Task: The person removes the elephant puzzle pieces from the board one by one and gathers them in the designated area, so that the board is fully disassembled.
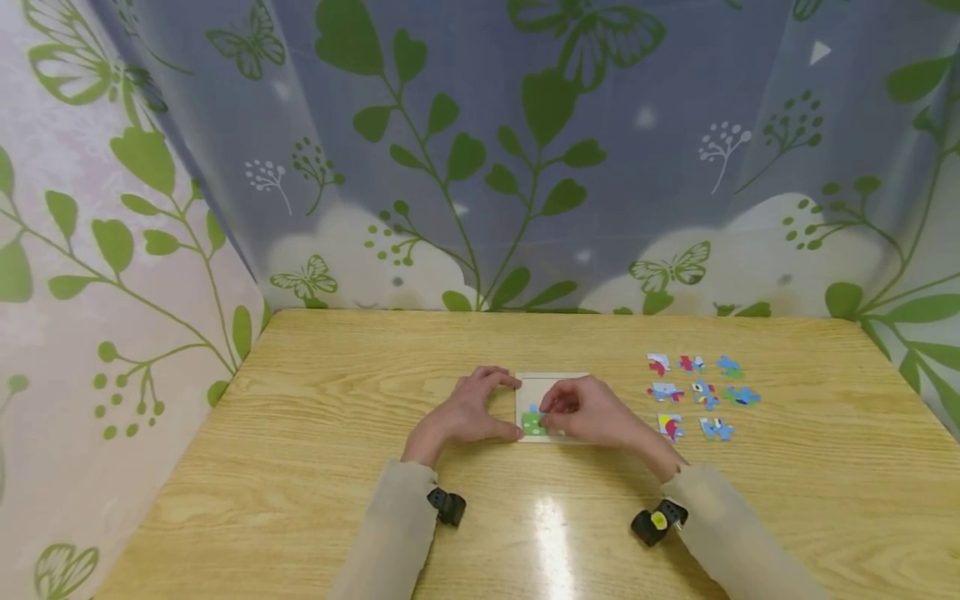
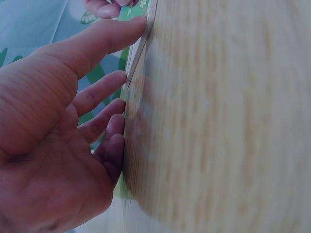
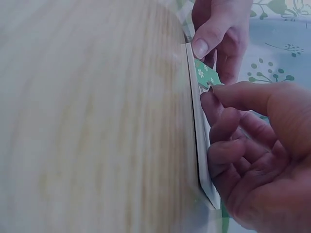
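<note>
A pale, shallow puzzle tray [image 1: 573, 441] lies on the table in front of me. In its lower left corner is a green jigsaw piece [image 1: 532, 423] with small white flowers and a blue tip. My right hand [image 1: 592, 410] pinches this piece at its right edge between thumb and index finger. The left hand [image 1: 470, 410] touches the tray's left edge, thumb near the bottom corner and index finger near the top one. From the left wrist view, the other fingers [image 2: 114, 150] look loosely bent beside the tray. Fingers partly cover the tray's right side in the head view.
Several loose jigsaw pieces [image 1: 703, 393], blue, red, yellow and green, lie in rough rows to the right of the tray. The wooden table [image 1: 337, 383] ends at a leaf-patterned curtain [image 1: 480, 150] behind. A light glare falls near the front.
</note>
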